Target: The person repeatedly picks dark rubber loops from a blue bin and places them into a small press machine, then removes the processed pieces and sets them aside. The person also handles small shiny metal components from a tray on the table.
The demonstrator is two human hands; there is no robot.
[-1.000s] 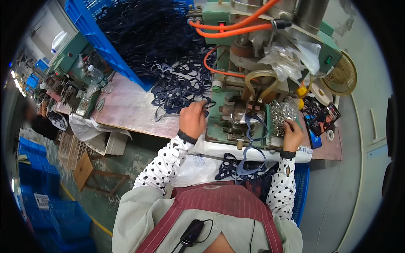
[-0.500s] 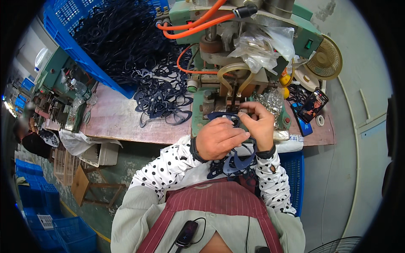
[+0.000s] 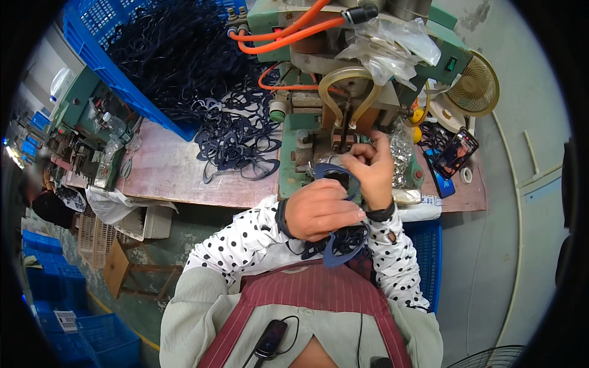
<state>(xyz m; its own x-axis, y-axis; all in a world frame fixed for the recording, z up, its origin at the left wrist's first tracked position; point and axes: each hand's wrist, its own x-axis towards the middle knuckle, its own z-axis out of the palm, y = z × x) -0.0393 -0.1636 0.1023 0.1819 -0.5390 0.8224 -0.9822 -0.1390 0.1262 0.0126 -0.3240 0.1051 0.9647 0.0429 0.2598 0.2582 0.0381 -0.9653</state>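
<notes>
Seen from above, a person sits at a green bench machine [image 3: 294, 181] with both hands close together in front of it. A navy looped strip [image 3: 332, 168] lies between body and machine, its long axis running away from the person: one loop shows just beyond the left hand [image 3: 323, 210], another hangs below it, near the maroon apron [image 3: 319, 291]. The left hand, palm down, appears closed over the middle of the strip, though its underside is hidden. The right hand [image 3: 372, 172] is nearer the machine's metal clamp [image 3: 343, 138], which stands straight ahead of the upper loop. Its thumb and fingers curl beside that loop's right edge; whether they pinch anything cannot be told. Small shiny fittings [image 3: 402, 161] lie just right of this hand.
</notes>
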